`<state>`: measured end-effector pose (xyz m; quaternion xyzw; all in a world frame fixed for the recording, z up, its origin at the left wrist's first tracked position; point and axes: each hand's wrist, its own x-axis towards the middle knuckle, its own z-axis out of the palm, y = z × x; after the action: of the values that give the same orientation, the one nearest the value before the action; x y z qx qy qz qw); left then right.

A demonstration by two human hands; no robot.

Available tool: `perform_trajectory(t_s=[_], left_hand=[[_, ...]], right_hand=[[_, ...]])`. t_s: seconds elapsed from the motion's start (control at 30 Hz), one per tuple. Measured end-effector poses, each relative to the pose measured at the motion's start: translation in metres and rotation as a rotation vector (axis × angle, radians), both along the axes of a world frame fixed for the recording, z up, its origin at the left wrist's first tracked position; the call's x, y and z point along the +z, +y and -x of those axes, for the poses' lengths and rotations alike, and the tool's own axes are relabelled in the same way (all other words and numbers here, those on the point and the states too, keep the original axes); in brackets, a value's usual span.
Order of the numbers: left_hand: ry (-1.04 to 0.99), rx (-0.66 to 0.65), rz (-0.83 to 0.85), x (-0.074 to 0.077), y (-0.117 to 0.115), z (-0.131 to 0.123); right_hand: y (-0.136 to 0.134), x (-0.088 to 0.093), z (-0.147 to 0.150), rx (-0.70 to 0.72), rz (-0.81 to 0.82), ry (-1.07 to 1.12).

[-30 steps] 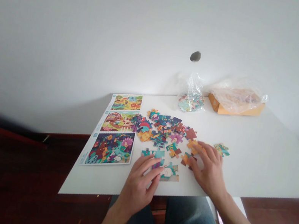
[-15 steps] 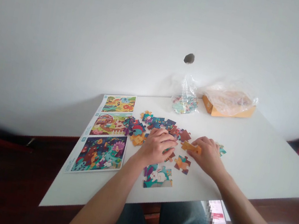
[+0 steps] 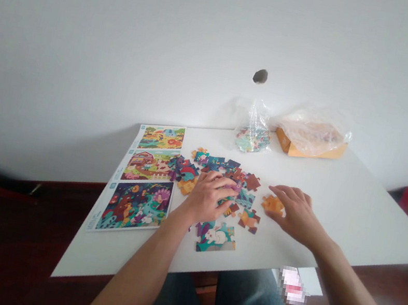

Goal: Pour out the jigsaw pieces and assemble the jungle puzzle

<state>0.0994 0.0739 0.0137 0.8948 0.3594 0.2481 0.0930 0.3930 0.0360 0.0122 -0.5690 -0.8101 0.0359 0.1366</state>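
My left hand (image 3: 209, 195) is over the heap of jigsaw pieces (image 3: 215, 164), its fingers apart and reaching right. Close to its fingertips is a blue-teal piece (image 3: 245, 198). My right hand (image 3: 298, 211) is open, thumb and fingers spread around an orange jigsaw piece (image 3: 272, 204) that lies on the table. Between the hands and nearer to me is an orange-and-brown piece (image 3: 249, 220). Some joined pieces showing a white rabbit (image 3: 217, 236) lie near the front edge. Part of the heap is hidden under my left hand.
A picture sheet (image 3: 167, 206) with three printed scenes lies left on the white table (image 3: 365, 223). At the back stand a clear bag of pieces (image 3: 252, 140) and an orange box (image 3: 315, 150) covered with clear plastic. The wall rises behind.
The orange piece has left my right hand's fingers and lies flat on the table. My right hand has opened and shifted right. A blue-teal piece has come into sight beside my left fingertips.
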Motion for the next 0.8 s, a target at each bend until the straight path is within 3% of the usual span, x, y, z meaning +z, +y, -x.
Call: perform_trajectory(t_s=[0.2,0.4,0.53,0.6,0.7,0.73,0.8], left_hand=[[0.063,-0.073,0.075,-0.001,-0.002,0.000],[0.063,-0.035,0.091,-0.004,0.000,0.003],[0.060,-0.041,0.099,-0.004,0.001,0.003],[0.057,-0.042,0.092,-0.004,0.001,0.003],[0.052,-0.036,0.087,-0.003,0.001,0.004],[0.051,-0.034,0.088,-0.003,0.001,0.004],[0.049,-0.028,0.093,-0.003,0.001,0.005]], right_hand=[[0.009,-0.005,-0.005,-0.016,0.084,0.092],[0.017,0.005,0.002,-0.229,0.223,0.490],[0.027,0.007,0.007,-0.373,-0.012,0.633],[0.031,0.005,0.011,-0.252,-0.112,0.574],[0.029,-0.001,0.014,0.076,-0.064,0.422],[0.028,-0.003,0.013,0.113,-0.064,0.388],[0.023,-0.005,0.010,0.043,-0.107,0.307]])
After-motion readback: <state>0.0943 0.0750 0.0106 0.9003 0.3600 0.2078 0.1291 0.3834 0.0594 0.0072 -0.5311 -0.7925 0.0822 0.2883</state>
